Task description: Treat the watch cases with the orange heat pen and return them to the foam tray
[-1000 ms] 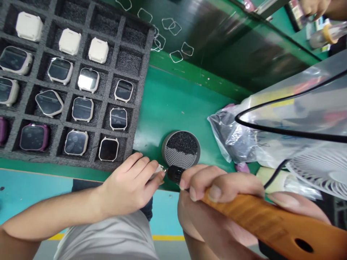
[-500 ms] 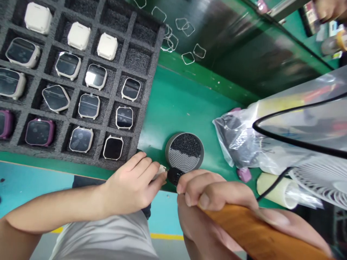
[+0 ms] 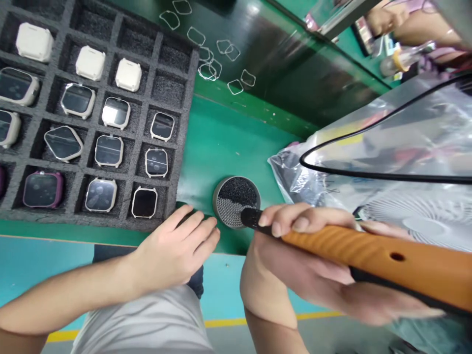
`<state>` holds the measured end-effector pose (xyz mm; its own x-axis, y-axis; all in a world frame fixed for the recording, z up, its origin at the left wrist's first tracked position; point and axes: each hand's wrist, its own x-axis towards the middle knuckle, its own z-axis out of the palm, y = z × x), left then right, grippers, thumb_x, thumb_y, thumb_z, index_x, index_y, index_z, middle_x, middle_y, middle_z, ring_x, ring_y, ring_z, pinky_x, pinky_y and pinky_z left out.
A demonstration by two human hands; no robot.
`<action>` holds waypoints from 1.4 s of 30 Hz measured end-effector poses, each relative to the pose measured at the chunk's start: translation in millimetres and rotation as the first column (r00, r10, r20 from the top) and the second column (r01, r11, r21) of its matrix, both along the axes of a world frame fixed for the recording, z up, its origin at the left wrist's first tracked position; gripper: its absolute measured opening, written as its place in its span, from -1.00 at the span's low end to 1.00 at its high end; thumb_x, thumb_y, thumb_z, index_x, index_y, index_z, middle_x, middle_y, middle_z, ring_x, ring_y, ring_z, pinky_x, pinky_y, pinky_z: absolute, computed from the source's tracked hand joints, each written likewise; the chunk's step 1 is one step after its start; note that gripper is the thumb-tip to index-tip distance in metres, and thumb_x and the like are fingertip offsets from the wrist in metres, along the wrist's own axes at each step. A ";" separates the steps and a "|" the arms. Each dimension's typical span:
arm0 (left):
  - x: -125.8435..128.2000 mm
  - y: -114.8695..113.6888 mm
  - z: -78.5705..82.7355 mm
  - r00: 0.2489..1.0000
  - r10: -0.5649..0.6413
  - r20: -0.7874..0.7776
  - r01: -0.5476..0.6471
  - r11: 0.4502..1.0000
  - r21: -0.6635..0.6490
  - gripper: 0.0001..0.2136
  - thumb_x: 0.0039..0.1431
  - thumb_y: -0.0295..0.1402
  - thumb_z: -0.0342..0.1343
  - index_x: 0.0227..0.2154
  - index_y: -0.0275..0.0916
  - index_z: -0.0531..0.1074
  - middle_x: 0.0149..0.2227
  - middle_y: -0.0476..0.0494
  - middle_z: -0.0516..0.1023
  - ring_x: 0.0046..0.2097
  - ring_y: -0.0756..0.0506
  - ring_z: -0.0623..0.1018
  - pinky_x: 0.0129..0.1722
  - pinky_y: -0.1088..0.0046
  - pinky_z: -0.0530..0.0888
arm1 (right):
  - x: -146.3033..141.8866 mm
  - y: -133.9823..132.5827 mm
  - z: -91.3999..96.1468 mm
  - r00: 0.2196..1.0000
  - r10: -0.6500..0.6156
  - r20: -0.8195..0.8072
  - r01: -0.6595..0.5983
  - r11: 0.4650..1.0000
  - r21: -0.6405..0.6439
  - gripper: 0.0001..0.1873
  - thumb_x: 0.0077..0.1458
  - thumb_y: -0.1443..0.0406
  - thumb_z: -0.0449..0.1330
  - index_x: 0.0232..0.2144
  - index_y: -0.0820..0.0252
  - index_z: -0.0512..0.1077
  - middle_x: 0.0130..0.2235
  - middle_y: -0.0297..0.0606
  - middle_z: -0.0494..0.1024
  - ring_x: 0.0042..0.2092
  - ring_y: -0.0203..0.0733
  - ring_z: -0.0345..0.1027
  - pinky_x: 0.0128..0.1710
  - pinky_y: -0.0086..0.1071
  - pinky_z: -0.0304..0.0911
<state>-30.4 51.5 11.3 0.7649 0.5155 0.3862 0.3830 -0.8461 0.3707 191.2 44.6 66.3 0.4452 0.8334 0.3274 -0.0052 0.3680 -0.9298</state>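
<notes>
While over tin (image 3: 218, 212), tool (image 3: 368, 253); tray (image 3: 185, 123) beside.

The bench (image 3: 228, 142) has a bright green top that stretches away from the left hand (image 3: 177, 248) and the right hand (image 3: 306, 281). Beyond the hands it steps up to a darker, glossy green ledge (image 3: 295, 64), where light lies in pale streaks of glare. On the near side of the hands, below the bench edge, the floor (image 3: 33, 260) is painted teal. A yellow line (image 3: 221, 322) crosses it, with grey floor past that.
</notes>
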 end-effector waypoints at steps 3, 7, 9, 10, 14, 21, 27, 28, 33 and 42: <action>0.9 -0.9 -1.8 0.999 0.050 0.002 -0.050 0.999 0.022 -0.72 0.53 -0.41 0.15 0.16 -0.36 0.64 0.20 -0.31 0.68 0.13 -0.28 0.61 0.35 0.01 0.51 | 4.4 14.6 -6.6 0.998 0.056 0.008 -0.056 0.984 0.170 -0.50 0.42 -0.16 0.15 0.05 -0.05 0.65 -0.30 -0.36 0.59 -0.48 -0.19 0.37 -0.53 -0.19 0.42; 2.1 -0.4 0.0 0.997 0.072 -0.037 -0.071 0.997 0.042 -0.68 0.59 -0.19 0.25 0.16 -0.34 0.62 0.21 -0.33 0.67 0.18 -0.30 0.60 0.37 -0.01 0.52 | -1.7 19.0 -9.5 1.000 0.025 -0.018 -0.023 0.990 0.136 -0.56 0.42 -0.14 0.20 0.05 -0.06 0.64 -0.29 -0.38 0.60 -0.44 -0.19 0.42 -0.49 -0.20 0.47; 0.9 0.2 1.9 0.998 0.029 -0.050 -0.028 0.999 0.024 -0.68 0.58 -0.21 0.22 0.17 -0.34 0.62 0.29 -0.37 0.64 0.24 -0.33 0.59 0.40 -0.05 0.50 | -4.3 17.2 -8.3 1.000 0.014 -0.025 -0.011 0.995 0.104 -0.56 0.40 -0.17 0.22 0.04 -0.10 0.65 -0.31 -0.41 0.59 -0.45 -0.19 0.42 -0.49 -0.20 0.47; 0.1 0.3 2.6 0.999 0.010 -0.049 -0.009 1.000 0.011 -0.69 0.55 -0.27 0.20 0.17 -0.35 0.62 0.32 -0.39 0.62 0.26 -0.34 0.58 0.41 -0.06 0.49 | -4.9 16.3 -7.6 1.000 0.014 -0.025 -0.011 0.995 0.098 -0.55 0.39 -0.18 0.23 0.03 -0.12 0.66 -0.32 -0.42 0.59 -0.45 -0.19 0.41 -0.50 -0.20 0.46; -1.3 -0.5 2.3 1.000 -0.002 -0.021 0.002 1.000 -0.003 -0.69 0.47 -0.42 0.15 0.16 -0.39 0.62 0.29 -0.41 0.63 0.25 -0.36 0.59 0.40 -0.07 0.49 | -5.5 15.1 -6.3 0.999 0.017 -0.032 -0.014 0.996 0.091 -0.57 0.41 -0.16 0.23 0.05 -0.12 0.68 -0.31 -0.40 0.57 -0.43 -0.18 0.42 -0.47 -0.19 0.47; -1.1 -1.8 -0.6 0.999 0.040 0.002 -0.040 0.999 0.012 -0.77 0.53 -0.36 0.23 0.12 -0.29 0.64 0.28 -0.35 0.65 0.23 -0.32 0.60 0.35 0.00 0.52 | -12.4 17.3 -7.6 0.999 -0.015 -0.037 0.018 0.995 0.095 -0.59 0.38 -0.16 0.28 0.03 -0.13 0.68 -0.31 -0.37 0.54 -0.44 -0.17 0.38 -0.48 -0.18 0.42; -0.1 -1.3 -0.4 0.996 0.071 0.054 -0.072 0.997 0.012 -0.74 0.48 -0.49 0.19 0.11 -0.28 0.68 0.20 -0.28 0.70 0.14 -0.28 0.64 0.30 0.03 0.57 | -5.8 -8.4 12.0 1.000 0.006 0.021 -0.007 1.000 0.022 -0.49 0.45 -0.18 0.15 0.15 -0.11 0.65 -0.24 -0.32 0.54 -0.34 -0.11 0.39 -0.37 0.01 0.51; 0.9 -0.9 0.0 0.995 0.083 0.061 -0.084 0.996 0.018 -0.76 0.49 -0.48 0.21 0.09 -0.27 0.69 0.18 -0.26 0.71 0.12 -0.27 0.64 0.29 0.04 0.58 | -4.7 -15.1 15.3 0.997 0.020 0.069 -0.021 1.000 0.008 -0.48 0.44 -0.19 0.18 0.18 -0.12 0.63 -0.22 -0.32 0.53 -0.33 -0.10 0.39 -0.36 0.04 0.53; 4.1 0.7 2.5 0.994 0.097 0.044 -0.098 0.995 0.009 -0.76 0.53 -0.45 0.16 0.07 -0.25 0.70 0.17 -0.25 0.73 0.11 -0.28 0.66 0.26 0.03 0.60 | -11.3 -36.2 17.0 0.991 0.084 0.100 -0.079 0.995 -0.055 -0.49 0.52 -0.16 0.13 0.29 -0.11 0.47 -0.17 -0.34 0.51 -0.30 -0.10 0.43 -0.36 0.04 0.52; 4.6 -0.2 2.7 0.993 0.106 0.042 -0.106 0.994 -0.012 -0.76 0.49 -0.47 0.18 0.08 -0.21 0.69 0.18 -0.26 0.72 0.14 -0.26 0.67 0.28 0.04 0.59 | -27.5 -30.0 3.8 0.997 0.060 0.039 -0.061 0.998 0.027 -0.39 0.56 -0.22 -0.04 0.24 0.01 0.47 -0.19 -0.34 0.53 -0.32 -0.14 0.45 -0.37 -0.03 0.48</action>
<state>-25.8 51.2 14.0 0.6887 0.5964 0.4122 0.4538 -0.7980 0.3965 163.7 14.6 70.1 0.3805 0.8488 0.3671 0.0073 0.3942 -0.9190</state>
